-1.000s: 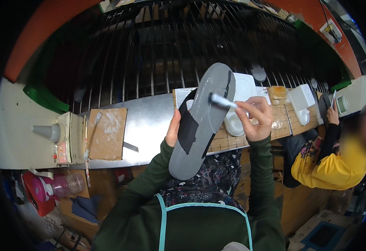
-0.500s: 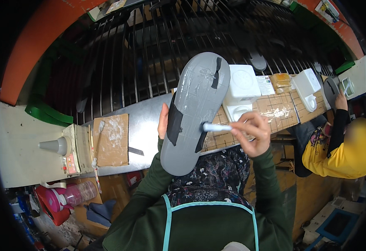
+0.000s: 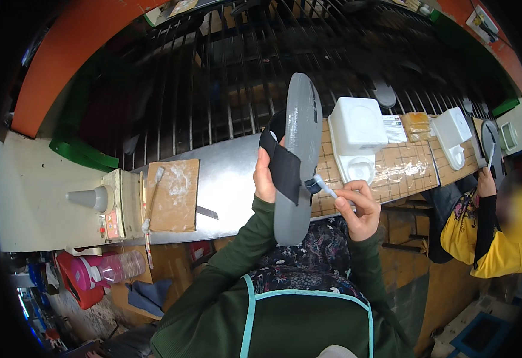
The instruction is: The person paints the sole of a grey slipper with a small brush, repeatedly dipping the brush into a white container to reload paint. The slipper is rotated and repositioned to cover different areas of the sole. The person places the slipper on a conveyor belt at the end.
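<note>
A grey sandal (image 3: 295, 156) with a black strap is held upright and turned nearly edge-on above the metal bench. My left hand (image 3: 265, 177) grips it from behind at the strap. My right hand (image 3: 358, 207) holds a small white brush (image 3: 325, 186) whose tip touches the sandal's edge beside the strap. Just right of the sandal stands a white plastic glue container (image 3: 356, 138) on a taped cardboard mat (image 3: 405, 172).
A cardboard pad (image 3: 174, 194) with a second brush lies at the left, next to a white cone-shaped nozzle (image 3: 89, 197) and a small control box. Dark rack bars (image 3: 213, 89) rise behind the bench. A person in yellow (image 3: 499, 238) works at the right.
The sandal has rotated from showing its flat sole to nearly edge-on. My right hand with the brush has dropped from the upper sole to the edge by the strap.
</note>
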The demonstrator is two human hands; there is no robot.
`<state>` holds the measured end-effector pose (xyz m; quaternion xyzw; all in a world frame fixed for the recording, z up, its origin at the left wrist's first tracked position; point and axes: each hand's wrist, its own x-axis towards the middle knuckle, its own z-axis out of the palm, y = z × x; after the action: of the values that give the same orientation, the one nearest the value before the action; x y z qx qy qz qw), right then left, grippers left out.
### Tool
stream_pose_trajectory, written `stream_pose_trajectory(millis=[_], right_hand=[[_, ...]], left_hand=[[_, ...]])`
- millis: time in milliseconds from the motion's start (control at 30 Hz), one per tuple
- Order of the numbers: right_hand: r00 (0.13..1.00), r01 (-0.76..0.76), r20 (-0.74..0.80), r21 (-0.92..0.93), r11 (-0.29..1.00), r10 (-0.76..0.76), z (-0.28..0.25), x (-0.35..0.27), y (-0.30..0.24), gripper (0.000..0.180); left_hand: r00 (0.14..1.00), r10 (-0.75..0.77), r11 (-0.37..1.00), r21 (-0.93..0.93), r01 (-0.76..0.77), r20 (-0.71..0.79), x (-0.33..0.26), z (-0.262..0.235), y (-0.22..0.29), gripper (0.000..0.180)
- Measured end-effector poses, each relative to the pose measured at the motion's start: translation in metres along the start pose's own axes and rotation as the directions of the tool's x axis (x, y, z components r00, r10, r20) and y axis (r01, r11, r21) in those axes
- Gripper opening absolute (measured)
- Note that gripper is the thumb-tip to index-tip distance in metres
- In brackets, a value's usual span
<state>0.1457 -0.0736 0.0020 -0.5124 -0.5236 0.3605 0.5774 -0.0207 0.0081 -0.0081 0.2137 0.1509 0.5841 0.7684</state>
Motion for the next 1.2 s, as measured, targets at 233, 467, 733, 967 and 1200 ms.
stream_pose_trajectory(millis=[233, 467, 733, 967, 1200], right_hand=[[0.993, 0.037, -0.108, -0.053, 0.998, -0.043, 0.014, 0.000, 0.002, 0.015], [0.976, 0.102, -0.152, -0.317, 0.943, -0.157, 0.013, 0.014, 0.002, 0.018], [0.878, 0.277, -0.208, -0.513, 0.812, -0.431, 0.012, 0.031, -0.003, 0.024], [0.889, 0.333, -0.086, -0.555, 0.763, -0.451, 0.002, 0.030, -0.004, 0.027], [0.890, 0.344, -0.055, -0.569, 0.747, -0.452, -0.001, 0.027, -0.004, 0.026]], left_hand=[[0.957, 0.240, 0.828, 0.549, -0.116, -0.160, -0.008, 0.016, -0.001, 0.066], [0.941, 0.292, 0.761, 0.638, -0.120, -0.172, -0.017, 0.023, 0.001, 0.054], [0.962, 0.246, 0.731, 0.674, -0.104, -0.119, -0.018, 0.022, 0.008, 0.053], [0.970, 0.226, 0.691, 0.716, -0.098, -0.085, -0.014, 0.024, 0.010, 0.063], [0.960, 0.257, 0.788, 0.600, -0.142, -0.112, -0.010, 0.030, 0.007, 0.055]])
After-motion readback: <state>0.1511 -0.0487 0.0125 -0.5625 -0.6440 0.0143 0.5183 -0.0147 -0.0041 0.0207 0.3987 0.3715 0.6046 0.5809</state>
